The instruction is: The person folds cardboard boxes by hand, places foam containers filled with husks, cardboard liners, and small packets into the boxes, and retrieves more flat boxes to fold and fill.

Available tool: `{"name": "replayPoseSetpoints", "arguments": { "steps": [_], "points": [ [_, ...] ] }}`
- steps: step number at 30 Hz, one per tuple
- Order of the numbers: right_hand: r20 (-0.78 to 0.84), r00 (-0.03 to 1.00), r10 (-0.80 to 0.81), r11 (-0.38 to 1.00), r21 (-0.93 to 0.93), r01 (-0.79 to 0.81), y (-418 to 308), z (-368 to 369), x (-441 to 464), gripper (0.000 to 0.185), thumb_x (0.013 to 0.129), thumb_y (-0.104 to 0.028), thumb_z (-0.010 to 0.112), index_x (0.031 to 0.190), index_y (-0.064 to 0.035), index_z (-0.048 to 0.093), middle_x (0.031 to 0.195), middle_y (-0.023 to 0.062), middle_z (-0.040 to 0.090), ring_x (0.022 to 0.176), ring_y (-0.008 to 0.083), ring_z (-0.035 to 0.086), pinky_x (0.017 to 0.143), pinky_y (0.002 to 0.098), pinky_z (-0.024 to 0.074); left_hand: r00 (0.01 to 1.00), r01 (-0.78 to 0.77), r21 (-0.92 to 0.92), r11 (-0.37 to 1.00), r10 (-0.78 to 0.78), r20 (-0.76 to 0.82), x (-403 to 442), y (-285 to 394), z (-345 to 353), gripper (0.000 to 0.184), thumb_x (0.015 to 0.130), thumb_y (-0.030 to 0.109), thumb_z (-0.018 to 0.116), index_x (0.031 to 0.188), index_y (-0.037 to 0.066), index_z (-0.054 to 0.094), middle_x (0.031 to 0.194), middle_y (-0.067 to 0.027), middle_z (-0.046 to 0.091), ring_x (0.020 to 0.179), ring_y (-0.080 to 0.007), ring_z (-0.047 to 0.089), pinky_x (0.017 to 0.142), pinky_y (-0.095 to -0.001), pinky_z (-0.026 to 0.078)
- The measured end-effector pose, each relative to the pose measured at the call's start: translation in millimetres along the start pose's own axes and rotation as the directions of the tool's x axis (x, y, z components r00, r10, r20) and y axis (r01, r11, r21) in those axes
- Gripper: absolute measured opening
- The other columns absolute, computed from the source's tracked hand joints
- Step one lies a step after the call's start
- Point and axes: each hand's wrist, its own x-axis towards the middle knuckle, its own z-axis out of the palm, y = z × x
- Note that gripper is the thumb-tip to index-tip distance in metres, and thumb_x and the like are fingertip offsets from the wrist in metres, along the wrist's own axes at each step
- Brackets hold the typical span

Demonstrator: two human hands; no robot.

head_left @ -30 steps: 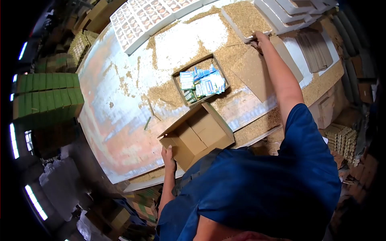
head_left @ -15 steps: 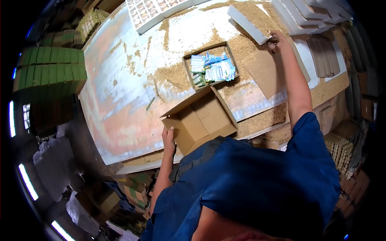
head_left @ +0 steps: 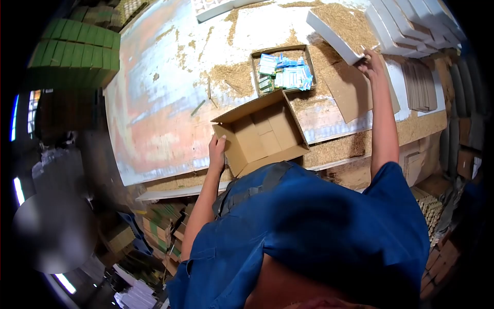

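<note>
Left hand at the left wall of an open cardboard box; fingers closed narrowly on the board, thumb showing, the others partly hidden. Box mouth tilted up toward the wearer, bare inside, at the near edge of the desk and up against the blue shirt. Right arm stretched out; right hand grips the near corner of a white tray full of shavings, fingers curled round the corner, exact hold partly hidden. Tray lies toward the desk's far right corner, tilted, dark shadow below its long wall. Just right of it, a stack of white trays. Nearer the desk's front edge, a flat cardboard sheet; by the right edge, a pile of cardboard pieces. Just beyond the open box, a shallow box holding blue, white and green packets.
</note>
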Motion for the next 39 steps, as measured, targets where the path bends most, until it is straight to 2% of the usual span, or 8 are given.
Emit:
{"name": "replayPoseSetpoints", "arguments": {
  "steps": [6, 13, 17, 26, 33, 36, 37, 39],
  "points": [
    [0.285, 0.956, -0.064, 0.982, -0.153, 0.111, 3, -5, -121, 0.031, 0.09, -0.013, 0.054, 0.116, 0.0036, 0.054, 0.104, 0.0131, 0.067, 0.091, 0.0223, 0.067, 0.084, 0.0428, 0.0567, 0.998, -0.009, -0.004, 1.0, 0.009, 0.055, 11, 9, 4, 0.033, 0.097, 0.021, 0.053, 0.122, 0.0, 0.059, 0.104, -0.0056, 0.065, 0.091, -0.0133, 0.058, 0.082, -0.0292, 0.047],
    [0.263, 0.96, 0.1, 0.895, -0.445, 0.029, 76, 33, -277, 0.017, 0.069, -0.015, 0.068, 0.083, -0.006, 0.064, 0.089, 0.0071, 0.065, 0.083, 0.0179, 0.061, 0.082, 0.0313, 0.0531, 0.988, -0.123, 0.022, 0.992, 0.12, 0.094, 34, 17, 20, 0.046, 0.097, 0.019, 0.053, 0.137, -0.005, 0.05, 0.123, -0.0115, 0.064, 0.107, -0.016, 0.057, 0.095, -0.0283, 0.043],
    [0.324, 0.937, 0.13, 0.832, -0.549, 0.075, 114, 37, -301, 0.013, 0.071, -0.013, 0.063, 0.08, -0.004, 0.062, 0.071, -0.0038, 0.052, 0.061, 0.0048, 0.043, 0.056, 0.0211, 0.0353, 0.986, -0.145, 0.01, 0.989, 0.144, 0.082, 35, 10, 19, 0.038, 0.098, 0.02, 0.051, 0.129, -0.001, 0.058, 0.113, -0.0061, 0.065, 0.097, -0.0121, 0.058, 0.089, -0.0266, 0.045],
    [0.281, 0.948, 0.149, 0.778, -0.625, 0.063, 132, 101, -321, 0.011, 0.076, -0.009, 0.061, 0.066, -0.0075, 0.056, 0.059, -0.0067, 0.043, 0.051, 0.0035, 0.035, 0.049, 0.0201, 0.028, 0.973, -0.139, 0.007, 0.99, 0.136, 0.185, 53, -10, 10, 0.048, 0.104, 0.023, 0.043, 0.143, -0.004, 0.043, 0.133, -0.0155, 0.058, 0.117, -0.0189, 0.054, 0.101, -0.0292, 0.041],
    [0.25, 0.965, 0.08, 0.637, -0.758, 0.144, 170, 112, -322, 0.024, 0.075, -0.008, 0.056, 0.092, 0.0079, 0.061, 0.068, 0.0077, 0.059, 0.057, 0.0144, 0.056, 0.052, 0.0288, 0.0451, 0.98, -0.027, -0.061, 0.998, 0.039, 0.196, 31, 11, 9, 0.046, 0.105, 0.032, 0.038, 0.132, -0.003, 0.052, 0.118, -0.0138, 0.063, 0.099, -0.0182, 0.061, 0.09, -0.0298, 0.048],
    [0.241, 0.961, 0.136, 0.544, -0.829, 0.131, 178, 116, -318, 0.035, 0.082, -0.011, 0.054, 0.107, 0.0133, 0.055, 0.078, 0.0158, 0.063, 0.061, 0.0203, 0.061, 0.056, 0.0345, 0.0524, 0.953, 0.303, -0.228, 0.926, -0.285, 0.106, 22, 24, 10, 0.062, 0.105, 0.048, 0.033, 0.136, -0.003, 0.049, 0.121, -0.0154, 0.063, 0.098, -0.0201, 0.065, 0.086, -0.0312, 0.052],
    [0.238, 0.964, 0.117, 0.449, -0.879, 0.163, 183, 117, -314, 0.035, 0.085, -0.013, 0.053, 0.109, 0.0123, 0.055, 0.087, 0.0236, 0.066, 0.074, 0.03, 0.067, 0.066, 0.0391, 0.0548, 0.952, 0.289, -0.221, 0.932, -0.255, 0.169, 24, 21, 6, 0.07, 0.104, 0.055, 0.03, 0.138, -0.004, 0.047, 0.129, -0.0162, 0.059, 0.108, -0.0216, 0.062, 0.095, -0.0324, 0.048],
    [0.356, 0.926, -0.122, 0.365, -0.852, 0.376, 214, 105, -295, 0.036, 0.09, -0.014, 0.051, 0.123, 0.0013, 0.055, 0.086, 0.0141, 0.064, 0.066, 0.0189, 0.059, 0.061, 0.0338, 0.05, 0.978, 0.134, -0.217, 0.967, -0.094, 0.185, 32, 13, 4, 0.068, 0.104, 0.052, 0.036, 0.142, -0.004, 0.043, 0.136, -0.0162, 0.054, 0.119, -0.0231, 0.055, 0.102, -0.0334, 0.042]
  ]
}}
